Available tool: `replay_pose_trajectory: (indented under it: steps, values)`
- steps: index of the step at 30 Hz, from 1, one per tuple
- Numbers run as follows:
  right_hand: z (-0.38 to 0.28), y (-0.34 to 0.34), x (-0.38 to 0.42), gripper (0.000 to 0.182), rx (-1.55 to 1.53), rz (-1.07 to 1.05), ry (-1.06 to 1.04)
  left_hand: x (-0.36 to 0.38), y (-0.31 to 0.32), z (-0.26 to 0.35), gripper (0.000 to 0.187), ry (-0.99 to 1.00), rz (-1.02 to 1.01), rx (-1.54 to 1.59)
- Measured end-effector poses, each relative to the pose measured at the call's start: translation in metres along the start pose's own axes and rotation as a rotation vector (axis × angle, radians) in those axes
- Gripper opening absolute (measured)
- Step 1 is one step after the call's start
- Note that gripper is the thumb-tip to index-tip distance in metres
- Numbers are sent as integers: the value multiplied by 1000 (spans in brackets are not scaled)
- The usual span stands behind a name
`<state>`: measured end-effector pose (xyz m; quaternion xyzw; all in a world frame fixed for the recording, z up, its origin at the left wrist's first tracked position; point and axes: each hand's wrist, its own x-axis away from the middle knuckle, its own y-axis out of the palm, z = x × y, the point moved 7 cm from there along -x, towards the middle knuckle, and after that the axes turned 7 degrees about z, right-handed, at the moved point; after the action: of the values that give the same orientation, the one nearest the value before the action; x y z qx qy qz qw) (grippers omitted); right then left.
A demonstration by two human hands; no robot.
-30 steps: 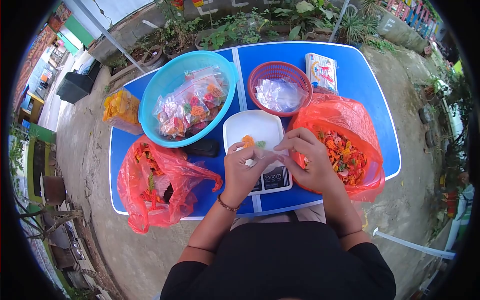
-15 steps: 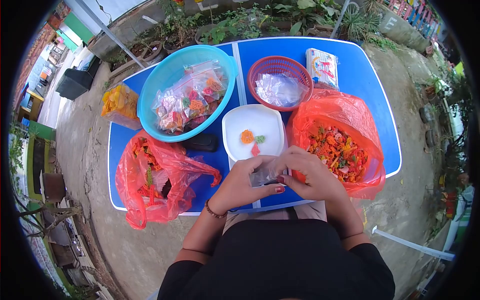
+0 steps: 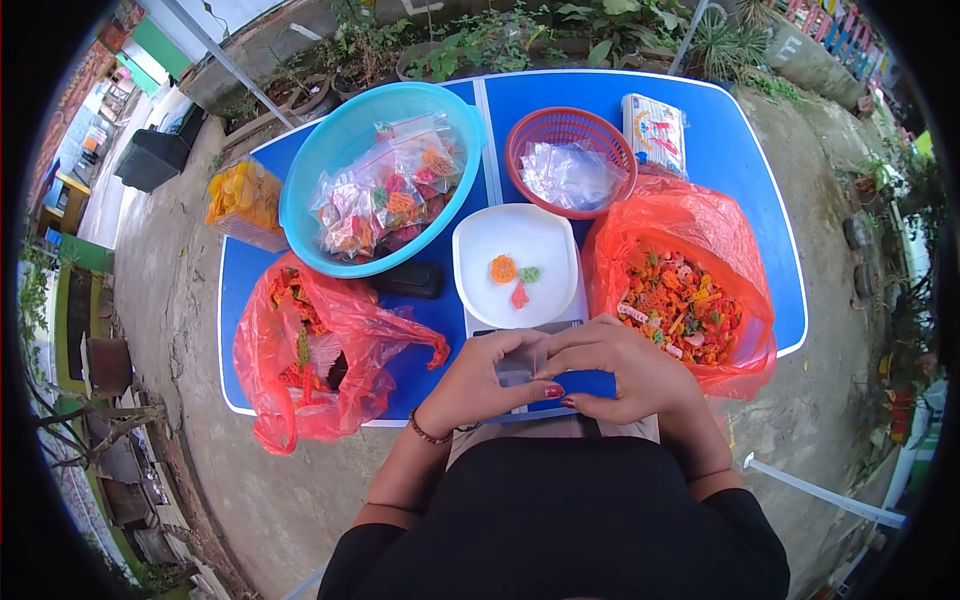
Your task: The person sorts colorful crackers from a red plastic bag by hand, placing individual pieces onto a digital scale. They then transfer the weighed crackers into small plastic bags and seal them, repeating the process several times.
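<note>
A small clear plastic bag [image 3: 515, 368] is stretched between my hands, just in front of a white tray [image 3: 470, 290]. My left hand [image 3: 485, 375] grips its left side, thumb along the lower edge. My right hand [image 3: 630, 370] has its fingertips on the bag's right edge, thumb bent inward. On the tray lie an orange flower-shaped piece [image 3: 503, 268], a green piece [image 3: 529, 274] and a pink piece [image 3: 520, 295]. The tray rests on what looks like a kitchen scale [image 3: 478, 325], partly covered by my hands.
A turquoise basin [image 3: 290, 225] holds several filled bags. Empty bags [image 3: 570, 177] fill a red basket [image 3: 628, 190]. Red plastic bags of colourful pieces stand right [image 3: 690, 215] and left [image 3: 370, 375]. A yellow-filled pack [image 3: 243, 200], a white packet [image 3: 655, 135] and a black object [image 3: 412, 280] share the blue table [image 3: 740, 170].
My right hand's fingers have shifted on the plastic bag, and its thumb has moved down and away from the bag. The pieces on the tray stay put; the view has shifted slightly.
</note>
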<state>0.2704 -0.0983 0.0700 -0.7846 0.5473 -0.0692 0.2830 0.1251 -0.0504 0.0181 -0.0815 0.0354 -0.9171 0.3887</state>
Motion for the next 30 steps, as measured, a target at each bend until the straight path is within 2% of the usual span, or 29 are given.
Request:
replay_pose_trajectory:
  steps: [4, 7, 8, 10, 11, 14, 15, 20, 23, 26, 29, 30]
  values:
    - [1, 3, -7, 30, -107, 3, -31, 3, -7, -8, 50, 35, 72, -45]
    - [27, 6, -16, 25, -391, 207, 109, 3, -18, -13, 49, 13, 204, -73]
    - [35, 4, -19, 24, -258, 299, 98, 4, -22, -14, 49, 0, 259, -92]
    - [49, -1, -28, 22, 9, 478, 71, 6, -32, -12, 52, 142, 394, -260]
    - [51, 1, -35, 25, 217, 492, 35, 8, -35, -10, 54, 197, 458, -339]
    - [53, 16, -54, 25, 459, 527, -46, 15, -39, 2, 61, 333, 608, -619]
    - [55, 20, -60, 25, 494, 533, -34, 17, -38, 7, 63, 372, 650, -719]
    - [70, 32, -72, 26, 544, 526, -25, 21, -36, 9, 67, 461, 768, -827]
    - [62, 21, -68, 22, 466, 590, -103, 21, -36, 6, 67, 479, 802, -860]
    - [64, 8, -57, 16, -87, 621, 171, 18, -37, 5, 67, 481, 814, -869]
    - [80, 15, -41, 15, -477, 634, 363, 14, -35, 7, 66, 519, 822, -864]
    - [75, 13, -39, 15, -434, 639, 338, 13, -34, 9, 65, 540, 823, -861]
